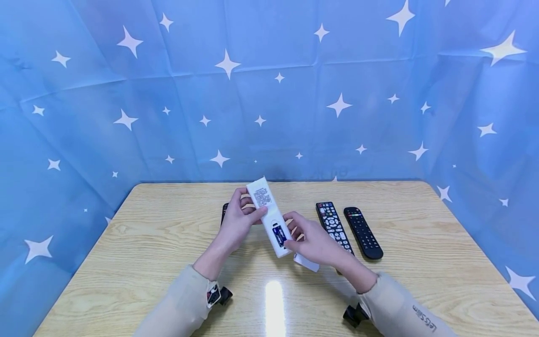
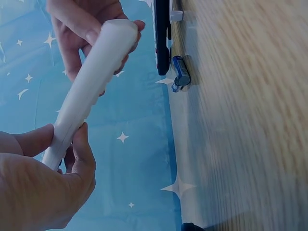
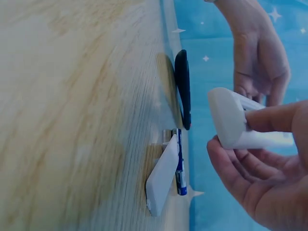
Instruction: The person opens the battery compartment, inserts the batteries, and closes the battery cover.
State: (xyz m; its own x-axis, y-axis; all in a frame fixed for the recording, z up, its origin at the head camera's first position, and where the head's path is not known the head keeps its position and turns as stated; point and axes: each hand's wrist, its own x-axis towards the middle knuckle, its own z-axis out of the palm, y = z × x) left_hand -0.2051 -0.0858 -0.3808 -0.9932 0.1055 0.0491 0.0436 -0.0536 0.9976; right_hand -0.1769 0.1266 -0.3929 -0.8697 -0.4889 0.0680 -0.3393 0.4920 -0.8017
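Observation:
Both hands hold a white remote control (image 1: 269,213) up over the table, its back facing the head camera. Its battery compartment is uncovered, with dark blue batteries (image 1: 280,235) showing inside. My left hand (image 1: 237,222) grips the far part between thumb and fingers, close to a printed label. At the near end, my right hand (image 1: 313,241) holds the remote with its fingers behind and its thumb at the compartment's edge. Below the right hand, a white battery cover (image 1: 306,262) lies on the table. Loose blue batteries (image 3: 180,178) lie beside the cover in the right wrist view.
Right of the hands lie a black remote with many pale buttons (image 1: 334,223) and a plain black remote (image 1: 363,233). Another dark remote (image 1: 224,211) is mostly hidden behind the left hand. A blue star-patterned curtain (image 1: 269,93) hangs behind the wooden table (image 1: 168,224).

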